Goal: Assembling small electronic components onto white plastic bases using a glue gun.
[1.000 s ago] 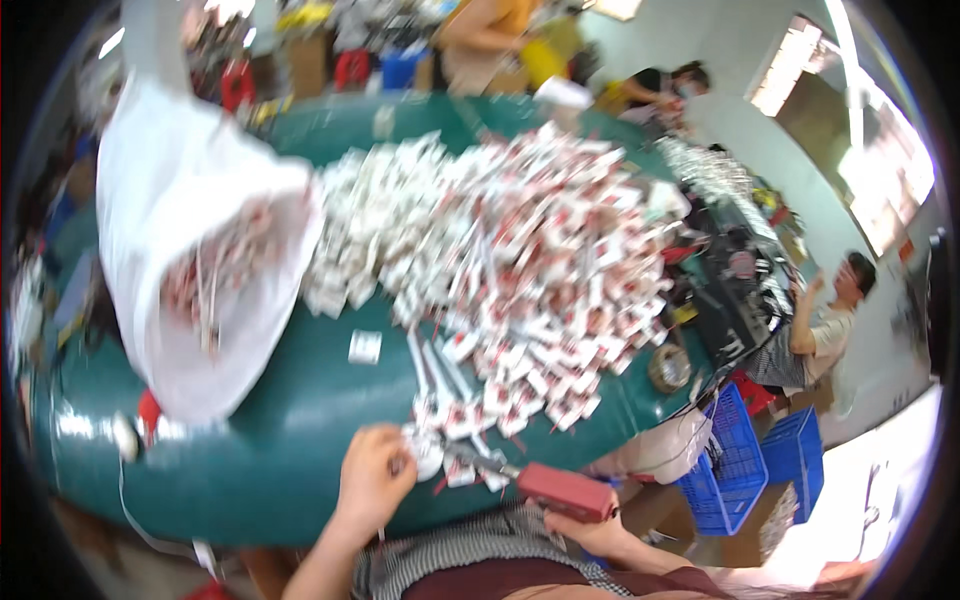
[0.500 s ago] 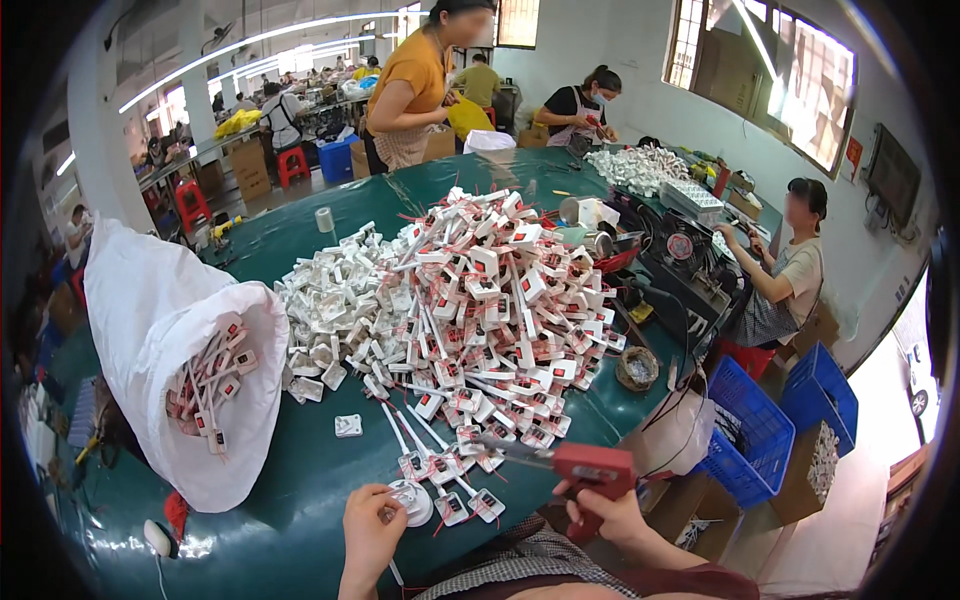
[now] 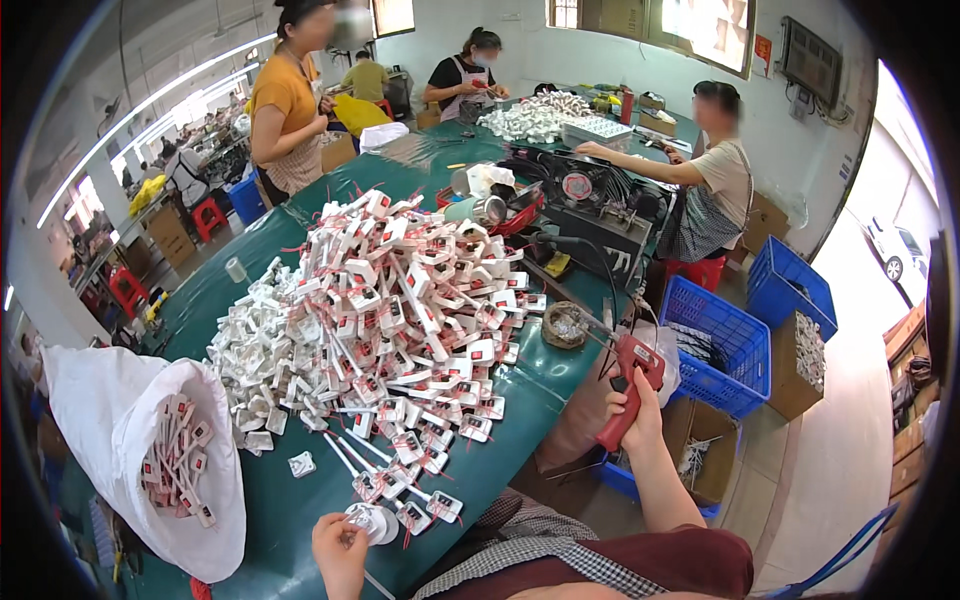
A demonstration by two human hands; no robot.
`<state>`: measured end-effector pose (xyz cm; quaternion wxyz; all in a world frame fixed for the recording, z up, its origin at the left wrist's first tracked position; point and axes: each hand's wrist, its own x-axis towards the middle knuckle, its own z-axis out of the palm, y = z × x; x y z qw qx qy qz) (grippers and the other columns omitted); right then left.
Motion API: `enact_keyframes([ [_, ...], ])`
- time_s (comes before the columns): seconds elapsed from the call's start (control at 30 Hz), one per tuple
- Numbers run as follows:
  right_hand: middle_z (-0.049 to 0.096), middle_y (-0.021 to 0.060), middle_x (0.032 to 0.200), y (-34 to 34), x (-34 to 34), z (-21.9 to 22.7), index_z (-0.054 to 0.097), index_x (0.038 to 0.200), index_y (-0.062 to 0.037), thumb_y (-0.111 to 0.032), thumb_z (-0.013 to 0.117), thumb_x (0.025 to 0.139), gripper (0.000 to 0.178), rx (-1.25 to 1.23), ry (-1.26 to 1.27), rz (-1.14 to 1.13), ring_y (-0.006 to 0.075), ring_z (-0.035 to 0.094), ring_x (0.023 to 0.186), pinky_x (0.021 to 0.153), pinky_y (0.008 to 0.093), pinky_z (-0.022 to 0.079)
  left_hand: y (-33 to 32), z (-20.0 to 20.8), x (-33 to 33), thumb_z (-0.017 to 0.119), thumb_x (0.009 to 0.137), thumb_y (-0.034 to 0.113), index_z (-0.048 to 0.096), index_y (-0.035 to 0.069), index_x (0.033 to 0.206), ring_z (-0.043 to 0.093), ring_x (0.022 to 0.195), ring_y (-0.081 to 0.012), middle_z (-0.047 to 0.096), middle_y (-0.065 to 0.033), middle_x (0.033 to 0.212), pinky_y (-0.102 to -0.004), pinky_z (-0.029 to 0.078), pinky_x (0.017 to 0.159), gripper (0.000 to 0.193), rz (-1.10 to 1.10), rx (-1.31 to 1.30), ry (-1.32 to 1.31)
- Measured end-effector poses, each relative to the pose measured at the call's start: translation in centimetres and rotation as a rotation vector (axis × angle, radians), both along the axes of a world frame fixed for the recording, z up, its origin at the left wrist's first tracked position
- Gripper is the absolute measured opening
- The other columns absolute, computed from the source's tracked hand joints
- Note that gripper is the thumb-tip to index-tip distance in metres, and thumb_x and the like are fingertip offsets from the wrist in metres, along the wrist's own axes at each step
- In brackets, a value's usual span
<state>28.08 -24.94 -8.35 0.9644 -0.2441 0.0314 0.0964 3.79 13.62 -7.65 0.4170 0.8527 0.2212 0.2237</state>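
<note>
My right hand (image 3: 640, 418) grips a red soldering gun (image 3: 637, 368) by its handle. The gun's thin metal tip points to the far left, by the rim of a small round bowl (image 3: 566, 326) on the table edge. My left hand (image 3: 340, 552) is closed in a pinch at the near edge of the table, against a round white disc (image 3: 381, 524); what the fingertips hold is too small to make out. Beside the disc lie several white stick-shaped parts with square heads and red wires (image 3: 412, 516). A single small white square piece (image 3: 301, 464) lies farther left.
A tall heap of white parts with red wires (image 3: 400, 290) covers the green table (image 3: 270, 520). At left, a white sack (image 3: 215, 500) lies open with similar parts inside. Blue crates (image 3: 745, 390) and cardboard boxes stand at right. Co-workers (image 3: 715, 170) are around the table.
My right hand has swung the soldering gun away from the disc, right and farther off, toward the round bowl. My left hand stays pinched by the disc. The view has turned right.
</note>
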Motion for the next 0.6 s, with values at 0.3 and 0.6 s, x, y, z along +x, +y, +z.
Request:
enact_keyframes([
  [0.3, 0.06, 0.0167, 0.111, -1.3, 4.8, -7.3, 0.052, 0.116, -0.0121, -0.019, 0.07, 0.086, 0.035, 0.123, 0.248, -0.128, 0.0145, 0.058, 0.07, 0.058, 0.021, 0.051, 1.9, -3.0, -2.8, 0.071, 0.083, 0.03, 0.06, 0.003, 0.107, 0.051, 0.108, -0.0247, 0.056, -0.0101, 0.114, -0.0438, 0.033, 0.102, 0.038, -0.067, -0.142, 0.242],
  [0.6, 0.058, 0.015, 0.117, 3.0, -3.1, 1.1, 0.04, 0.135, -0.0011, -0.02, 0.062, 0.091, 0.053, -0.318, -0.248, 0.176, 0.0113, 0.05, 0.063, 0.049, 0.021, 0.042, 0.1, -0.5, 0.5, 0.068, 0.07, 0.007, 0.059, -0.001, 0.075, 0.057, 0.093, -0.0334, 0.061, -0.0146, 0.097, -0.0402, 0.045, 0.082, 0.013, 0.022, 0.16, 0.001],
])
